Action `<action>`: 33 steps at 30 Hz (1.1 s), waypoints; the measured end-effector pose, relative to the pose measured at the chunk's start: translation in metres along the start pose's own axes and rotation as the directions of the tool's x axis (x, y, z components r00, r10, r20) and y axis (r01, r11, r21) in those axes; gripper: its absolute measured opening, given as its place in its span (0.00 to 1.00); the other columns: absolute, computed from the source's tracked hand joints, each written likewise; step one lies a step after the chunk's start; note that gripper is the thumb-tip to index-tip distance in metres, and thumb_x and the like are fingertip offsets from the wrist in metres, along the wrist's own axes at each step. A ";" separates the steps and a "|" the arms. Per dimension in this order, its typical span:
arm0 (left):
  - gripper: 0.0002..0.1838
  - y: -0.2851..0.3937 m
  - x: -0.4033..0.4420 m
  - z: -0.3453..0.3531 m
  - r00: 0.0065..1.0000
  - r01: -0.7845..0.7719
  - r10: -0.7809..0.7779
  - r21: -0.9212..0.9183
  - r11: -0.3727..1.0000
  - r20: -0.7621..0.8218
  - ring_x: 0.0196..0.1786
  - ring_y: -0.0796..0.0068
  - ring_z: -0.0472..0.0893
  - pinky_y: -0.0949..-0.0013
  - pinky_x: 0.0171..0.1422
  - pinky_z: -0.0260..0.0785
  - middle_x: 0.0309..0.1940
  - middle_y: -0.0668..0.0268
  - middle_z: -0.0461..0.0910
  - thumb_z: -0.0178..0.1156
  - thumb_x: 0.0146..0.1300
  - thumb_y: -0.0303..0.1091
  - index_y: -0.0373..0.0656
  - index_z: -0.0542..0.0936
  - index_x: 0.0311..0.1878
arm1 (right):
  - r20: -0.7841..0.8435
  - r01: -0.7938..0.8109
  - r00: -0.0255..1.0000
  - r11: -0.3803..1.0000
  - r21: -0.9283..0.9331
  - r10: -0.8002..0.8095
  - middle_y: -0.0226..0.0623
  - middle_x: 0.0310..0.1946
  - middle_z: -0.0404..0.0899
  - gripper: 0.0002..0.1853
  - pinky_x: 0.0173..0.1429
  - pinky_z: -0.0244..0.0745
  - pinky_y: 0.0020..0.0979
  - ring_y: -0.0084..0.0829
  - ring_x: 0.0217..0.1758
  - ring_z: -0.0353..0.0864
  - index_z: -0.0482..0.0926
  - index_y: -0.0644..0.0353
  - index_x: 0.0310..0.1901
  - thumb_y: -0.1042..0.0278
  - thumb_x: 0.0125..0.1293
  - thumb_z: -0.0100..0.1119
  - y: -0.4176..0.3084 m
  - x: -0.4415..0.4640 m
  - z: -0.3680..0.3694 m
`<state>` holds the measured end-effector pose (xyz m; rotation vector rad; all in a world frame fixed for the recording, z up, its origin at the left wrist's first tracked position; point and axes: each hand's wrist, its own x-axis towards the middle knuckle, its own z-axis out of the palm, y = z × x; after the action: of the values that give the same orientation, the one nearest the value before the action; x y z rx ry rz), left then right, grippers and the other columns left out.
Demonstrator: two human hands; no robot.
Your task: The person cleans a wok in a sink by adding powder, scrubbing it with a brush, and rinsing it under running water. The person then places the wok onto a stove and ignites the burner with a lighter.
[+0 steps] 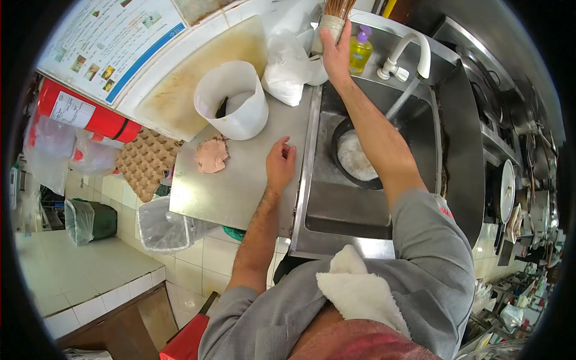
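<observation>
My right hand [337,53] reaches past the sink to its back edge. Its fingers are wrapped round the pale bound part of a bamboo brush [329,30], whose brown bristles point up. Over the steel counter, my left hand [281,163] hangs with loosely curled fingers and nothing in it. In the sink [336,207] sits a dark pan [338,157] holding white, foamy water, partly covered by my right forearm. Water runs from the white faucet [423,57] towards the pan. A soap bottle [360,53] with yellow-green liquid and a purple pump stands right of my right hand.
On the counter [234,198] stand a white bucket [252,111] with something dark inside, a white plastic bag [286,75] and a crumpled pinkish-brown piece [212,155]. Left are egg trays [146,162], a fire extinguisher [84,111] and a lined bin [162,225]. Pans line the right side.
</observation>
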<state>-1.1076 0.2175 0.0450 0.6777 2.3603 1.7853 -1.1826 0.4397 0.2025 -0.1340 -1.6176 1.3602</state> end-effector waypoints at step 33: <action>0.15 0.107 0.100 0.280 0.635 0.648 -0.140 -0.426 0.631 0.760 0.40 0.63 0.78 0.69 0.42 0.72 0.42 0.53 0.75 0.48 0.63 0.28 0.30 0.67 0.51 | -0.850 -0.977 -0.043 -0.198 -0.073 0.525 0.47 0.62 0.58 0.36 0.57 0.67 0.40 0.46 0.60 0.64 0.62 0.58 0.60 0.47 0.53 0.60 0.097 -0.256 -0.311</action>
<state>-1.0706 0.5298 0.0776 0.4536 1.1147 1.6025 -0.8755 0.5313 -0.0594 -2.4854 -1.2725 1.0856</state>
